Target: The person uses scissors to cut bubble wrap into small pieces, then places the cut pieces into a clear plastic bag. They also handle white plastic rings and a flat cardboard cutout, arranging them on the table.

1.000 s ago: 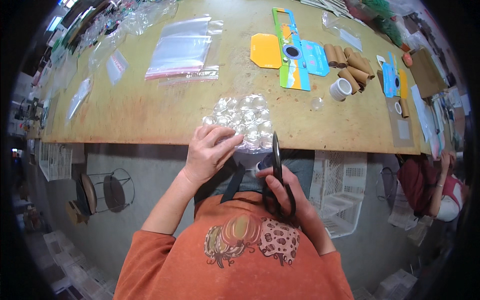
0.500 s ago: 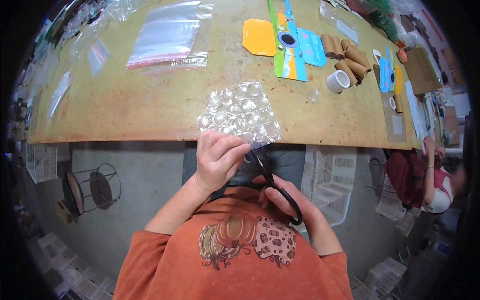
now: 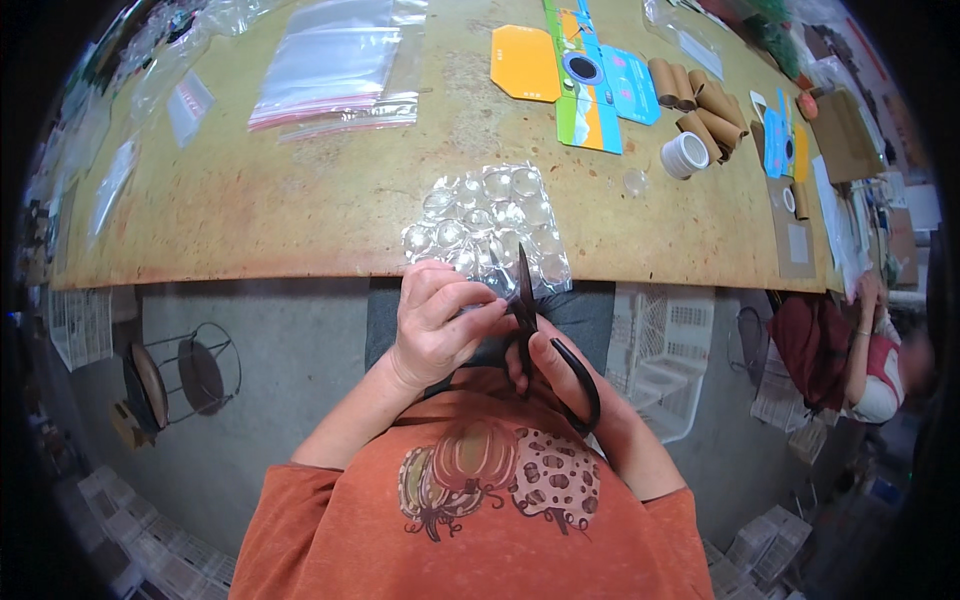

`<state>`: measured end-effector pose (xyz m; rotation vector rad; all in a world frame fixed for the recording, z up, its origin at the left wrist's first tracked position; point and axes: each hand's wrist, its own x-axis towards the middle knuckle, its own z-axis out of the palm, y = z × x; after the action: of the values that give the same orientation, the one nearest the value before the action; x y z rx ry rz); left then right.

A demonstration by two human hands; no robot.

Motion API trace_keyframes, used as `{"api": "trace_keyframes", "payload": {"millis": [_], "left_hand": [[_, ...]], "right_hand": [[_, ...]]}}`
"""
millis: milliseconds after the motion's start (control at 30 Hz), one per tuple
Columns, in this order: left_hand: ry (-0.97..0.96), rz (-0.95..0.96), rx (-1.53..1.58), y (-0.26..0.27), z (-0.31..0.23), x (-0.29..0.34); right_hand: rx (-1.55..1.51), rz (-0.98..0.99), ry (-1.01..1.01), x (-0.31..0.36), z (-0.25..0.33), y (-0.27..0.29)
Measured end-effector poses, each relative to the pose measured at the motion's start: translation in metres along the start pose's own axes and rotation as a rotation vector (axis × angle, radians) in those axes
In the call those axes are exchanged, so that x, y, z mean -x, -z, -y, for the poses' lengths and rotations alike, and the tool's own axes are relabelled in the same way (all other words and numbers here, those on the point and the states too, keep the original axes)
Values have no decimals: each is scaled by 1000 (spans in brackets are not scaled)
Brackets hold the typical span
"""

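A sheet of clear bubble wrap, its round air cells catching the light as pale glassy domes, lies at the near edge of a worn yellowish worktable and overhangs that edge toward the person seated below. The left hand is curled closed on the sheet's lower edge, pinching the plastic between thumb and fingers. The right hand is wrapped around the handles of black scissors, whose dark blades point up and rise over the sheet's lower margin just beside the left hand's fingertips; whether the blades are parted or together cannot be made out, since they show only as a single thin dark line. Much of the right hand is hidden behind the scissor handles and the left hand, and the part of the sheet held in the left hand is covered by the fingers. Farther back on the table lie a stack of clear zip bags, an orange card, a green-and-blue printed card, a cluster of brown cardboard tubes and a white roll of tape. At the right rim another person is seated, blurred and bent by the lens. The table's far edge is cut off by the frame.
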<state>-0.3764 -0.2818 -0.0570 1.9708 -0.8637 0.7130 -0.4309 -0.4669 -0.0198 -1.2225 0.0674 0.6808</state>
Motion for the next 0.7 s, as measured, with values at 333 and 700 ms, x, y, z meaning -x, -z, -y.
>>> {"api": "trace_keyframes", "payload": {"millis": [333, 700], "left_hand": [[25, -17, 11, 1, 1, -3], [9, 14, 13, 2, 6, -7]], "right_hand": [[-415, 4, -162, 5, 1, -6], [-499, 24, -211, -8, 3, 0]]}}
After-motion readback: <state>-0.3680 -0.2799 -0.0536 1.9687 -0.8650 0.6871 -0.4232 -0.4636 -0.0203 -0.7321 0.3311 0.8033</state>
